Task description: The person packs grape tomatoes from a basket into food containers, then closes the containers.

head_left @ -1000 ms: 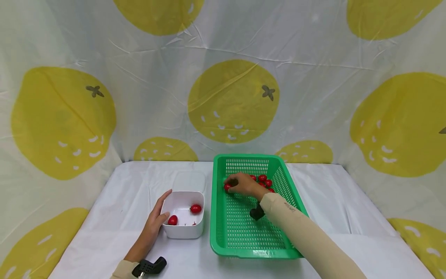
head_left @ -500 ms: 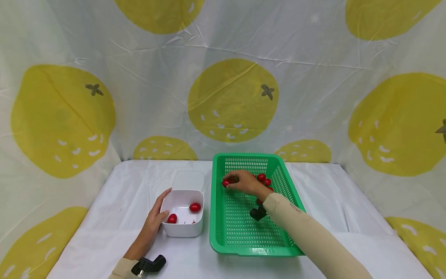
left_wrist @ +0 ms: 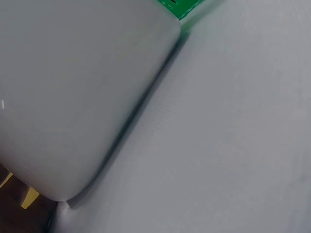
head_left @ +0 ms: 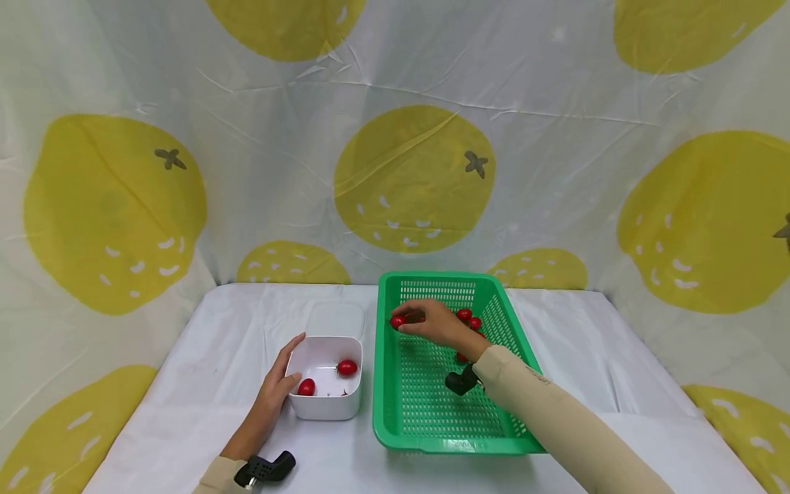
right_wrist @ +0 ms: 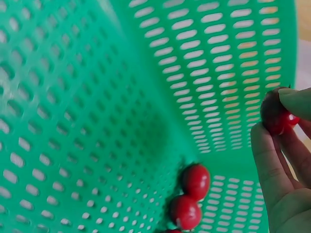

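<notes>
Thumb and fingers of my right hand pinch a red cherry tomato above the left part of the green basket. The right wrist view shows this cherry tomato held between the fingertips, near the basket's perforated wall. More cherry tomatoes lie on the basket floor, partly hidden by my forearm in the head view. My left hand grips the left side of a white square box, its thumb over the rim. Inside the box are two cherry tomatoes and a barely visible stem.
A translucent white lid lies flat behind the box. Box and basket stand side by side on a white cloth, with a narrow gap between them. A lemon-print curtain encloses the back and sides.
My right hand has lifted the cherry tomato slightly from the basket floor and shifted it a little left. The left hand and the box have stayed in place.
</notes>
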Motion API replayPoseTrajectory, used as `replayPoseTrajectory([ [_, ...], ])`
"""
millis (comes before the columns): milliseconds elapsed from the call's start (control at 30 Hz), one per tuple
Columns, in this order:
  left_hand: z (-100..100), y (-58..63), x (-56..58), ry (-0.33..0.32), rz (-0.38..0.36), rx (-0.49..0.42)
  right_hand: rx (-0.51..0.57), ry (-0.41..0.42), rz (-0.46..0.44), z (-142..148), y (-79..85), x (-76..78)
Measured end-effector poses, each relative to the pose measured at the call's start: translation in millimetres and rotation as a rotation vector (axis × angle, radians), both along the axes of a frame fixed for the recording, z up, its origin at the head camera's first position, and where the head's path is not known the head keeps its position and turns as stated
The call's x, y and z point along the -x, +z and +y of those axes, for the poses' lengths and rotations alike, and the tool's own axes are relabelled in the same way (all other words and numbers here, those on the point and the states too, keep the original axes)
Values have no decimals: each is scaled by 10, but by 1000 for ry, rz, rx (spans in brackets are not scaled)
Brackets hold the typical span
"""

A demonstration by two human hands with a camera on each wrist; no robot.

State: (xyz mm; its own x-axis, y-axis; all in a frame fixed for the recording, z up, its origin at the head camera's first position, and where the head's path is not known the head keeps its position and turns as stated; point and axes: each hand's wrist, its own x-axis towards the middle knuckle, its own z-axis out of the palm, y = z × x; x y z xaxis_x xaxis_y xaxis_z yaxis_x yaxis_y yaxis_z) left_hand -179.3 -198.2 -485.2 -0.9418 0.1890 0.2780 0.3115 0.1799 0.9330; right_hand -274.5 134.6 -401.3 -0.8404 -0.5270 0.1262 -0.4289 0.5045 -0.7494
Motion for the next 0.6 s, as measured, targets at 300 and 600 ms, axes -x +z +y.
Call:
replayPoseTrajectory([
  [300, 2, -38, 21, -3, 28, -20, 129, 83, -16, -46, 165, -166],
  [600, -3, -41, 9, -15, 20, -35, 184, 140, -12, -275, 252, -309],
])
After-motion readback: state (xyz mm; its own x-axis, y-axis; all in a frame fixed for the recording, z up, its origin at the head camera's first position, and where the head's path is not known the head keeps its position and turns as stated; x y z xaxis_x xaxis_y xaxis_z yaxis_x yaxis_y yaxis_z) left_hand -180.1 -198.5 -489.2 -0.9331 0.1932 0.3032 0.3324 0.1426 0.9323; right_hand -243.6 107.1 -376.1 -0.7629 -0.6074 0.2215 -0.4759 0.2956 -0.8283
